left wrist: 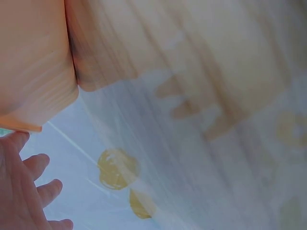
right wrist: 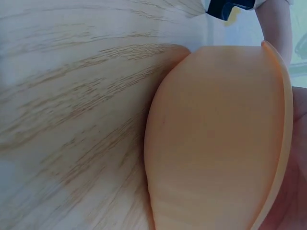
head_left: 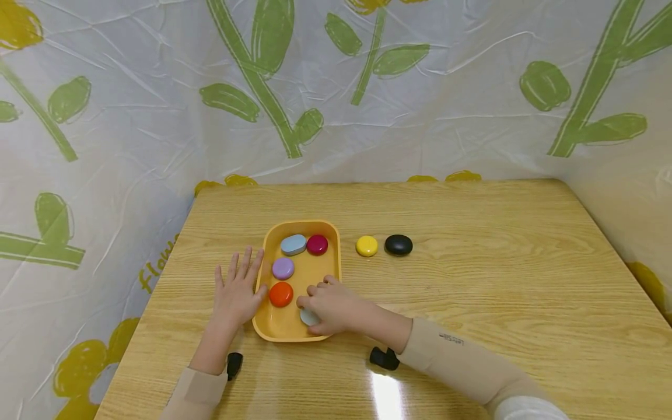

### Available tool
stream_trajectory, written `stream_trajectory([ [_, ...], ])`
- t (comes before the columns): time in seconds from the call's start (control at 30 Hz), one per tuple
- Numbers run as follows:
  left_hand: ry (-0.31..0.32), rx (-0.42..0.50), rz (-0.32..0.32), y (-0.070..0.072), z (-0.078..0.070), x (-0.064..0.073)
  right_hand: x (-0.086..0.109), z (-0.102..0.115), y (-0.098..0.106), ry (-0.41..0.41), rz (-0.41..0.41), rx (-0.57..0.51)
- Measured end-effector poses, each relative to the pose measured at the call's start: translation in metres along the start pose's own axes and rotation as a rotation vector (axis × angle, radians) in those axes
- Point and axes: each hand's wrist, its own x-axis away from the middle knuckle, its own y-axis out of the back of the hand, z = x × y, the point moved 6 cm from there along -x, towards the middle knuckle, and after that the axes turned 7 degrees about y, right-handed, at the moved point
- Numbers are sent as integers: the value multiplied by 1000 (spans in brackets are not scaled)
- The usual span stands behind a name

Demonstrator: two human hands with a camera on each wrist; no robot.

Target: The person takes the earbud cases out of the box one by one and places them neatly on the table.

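A yellow-orange tray (head_left: 283, 322) sits on the wood-grain table (head_left: 488, 286), left of the middle. The person's right hand (head_left: 335, 306) reaches over the tray's right wall, its fingers curled and clamped on a pale grey piece (head_left: 308, 317) in the near right part of the tray — whether that piece is raised or rests on the tray floor, one cannot tell. The left hand (head_left: 237, 296) lies along the tray's left side, fingers straight and spread apart, with thumb and index finger at the rim.

Inside the tray, an orange-red round piece (head_left: 280, 294) lies near the left wall, with a purple one (head_left: 283, 269) just beyond it. At the far end are a light blue oval piece (head_left: 293, 245) and, just beside it, a crimson round one (head_left: 317, 245). Outside, to the right, a glossy yellow piece (head_left: 366, 246) and a black oval one (head_left: 399, 245) lie on the table (near each other, but apart). Behind hangs a flower-printed sheet (head_left: 446, 116).
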Motion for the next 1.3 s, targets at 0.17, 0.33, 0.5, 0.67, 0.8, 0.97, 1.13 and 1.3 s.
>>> stream_trajectory([
  [0.17, 0, 0, 1, 0, 0, 0, -5, 0, -3, -33, 57, -21],
  [0.33, 1, -7, -1, 0, -1, 0, -8, 0, -8, -66, 97, -55],
  [0.5, 5, -6, -1, 1, -1, 0, -10, 0, -11, -76, 99, -98],
  [0.67, 2, -3, -3, 1, -1, 0, -9, -1, -8, -56, 20, -105],
  [0.8, 1, -7, -3, 1, -1, -1, -6, -2, 1, -31, -72, -97],
  [0.97, 3, -9, -1, 0, 0, -1, -1, -9, 18, -12, -219, -117],
  [1.13, 6, 3, 9, 0, 0, -1, 8, -22, 32, -9, -363, -159],
  [1.3, 4, -2, 10, 1, 0, -1, 23, -42, 45, -42, -453, -206],
])
